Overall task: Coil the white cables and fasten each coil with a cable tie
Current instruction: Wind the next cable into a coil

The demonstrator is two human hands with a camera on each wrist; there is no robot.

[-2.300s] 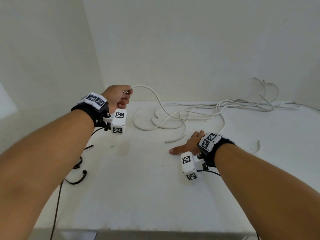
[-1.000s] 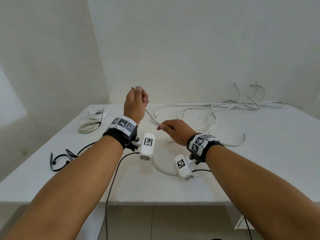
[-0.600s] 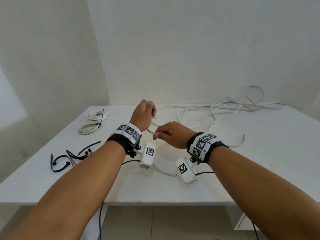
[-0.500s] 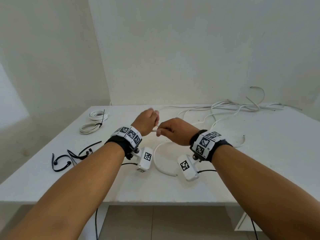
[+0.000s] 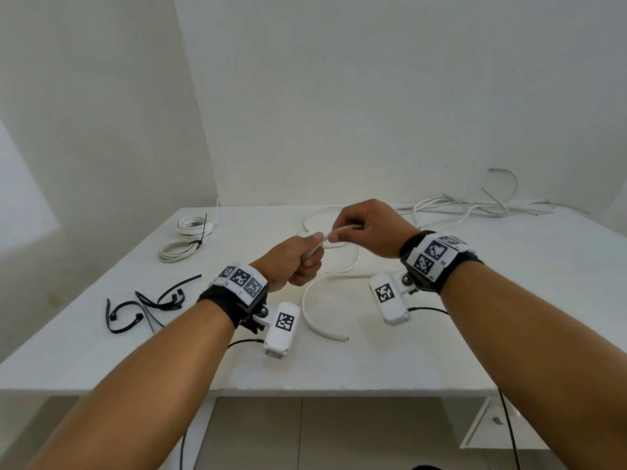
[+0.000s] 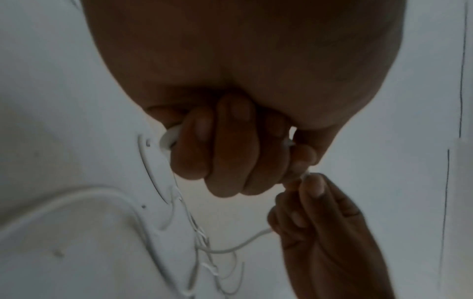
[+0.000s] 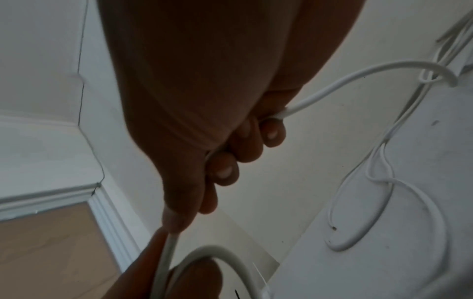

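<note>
Left hand (image 5: 294,262) fisted round the thin white round cable (image 5: 342,228) above the white table (image 5: 509,300); right hand (image 5: 368,232), at its 2 o'clock, pinches the same cable; its tail curls on the table at 6 o'clock.

Both forearms reach forward from the near edge of the white table (image 5: 509,300) and converge above its middle, each wrist wearing a black band with coded white tags and a small white camera block hanging below. The left hand (image 5: 291,262) is lower and nearer, its fingers (image 6: 225,153) curled into a fist around the white cable (image 5: 339,230), thumb on top. The right hand (image 5: 369,232) is raised slightly higher and farther, back of the hand upward, fingers (image 7: 245,145) curled round the same cable, thumb tip nearly meeting the left thumb.
</note>
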